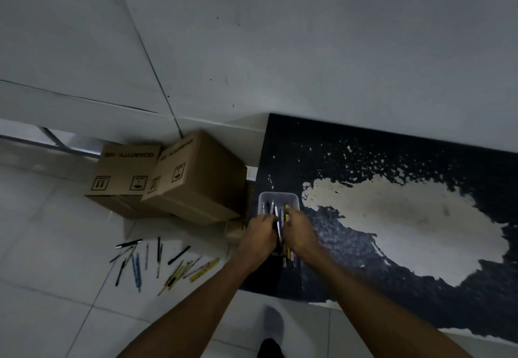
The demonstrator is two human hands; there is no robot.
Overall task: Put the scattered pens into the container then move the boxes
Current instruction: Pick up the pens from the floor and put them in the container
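A clear plastic container (pixel 278 198) stands on the black worn table (pixel 420 167) near its left edge, with several pens inside. My left hand (pixel 259 234) and my right hand (pixel 300 230) meet just in front of it, both closed around a bunch of pens (pixel 281 231) whose tips point into the container. Several more pens and pencils (pixel 162 259) lie scattered on the white tiled floor to the left. Two brown cardboard boxes (pixel 126 178) (pixel 196 178) sit on the floor beside the table, against the wall.
A smaller cardboard piece (pixel 235 230) lies by the table's left edge under my left hand. The white wall (pixel 308 49) runs behind the table. My foot in a grey sock (pixel 273 324) shows at the bottom.
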